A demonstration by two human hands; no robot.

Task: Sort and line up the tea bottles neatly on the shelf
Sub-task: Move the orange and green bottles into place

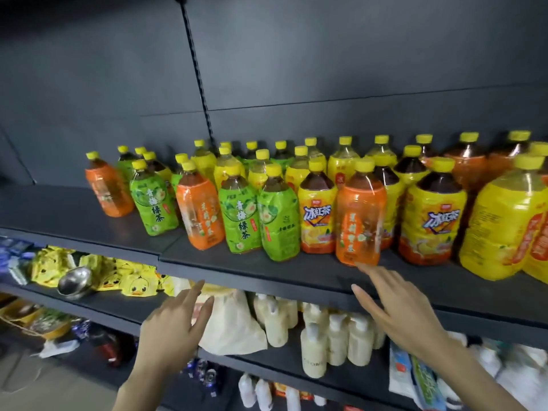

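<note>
Several tea bottles with yellow caps stand mixed on the dark top shelf (89,229): orange-labelled, green-labelled and yellow-labelled ones. An orange bottle (360,216) stands at the front, next to a yellow bottle (318,215) and two green bottles (277,218). My right hand (397,310) is open, fingers spread, its fingertips just below the base of that orange bottle at the shelf edge. My left hand (175,324) is open and empty, lower, in front of the shelf lip and apart from the bottles.
The left part of the top shelf is bare. Below lie yellow duck packets (133,280), a metal bowl (74,281) and white pump bottles (335,336). Large yellow bottles (504,221) crowd the right end.
</note>
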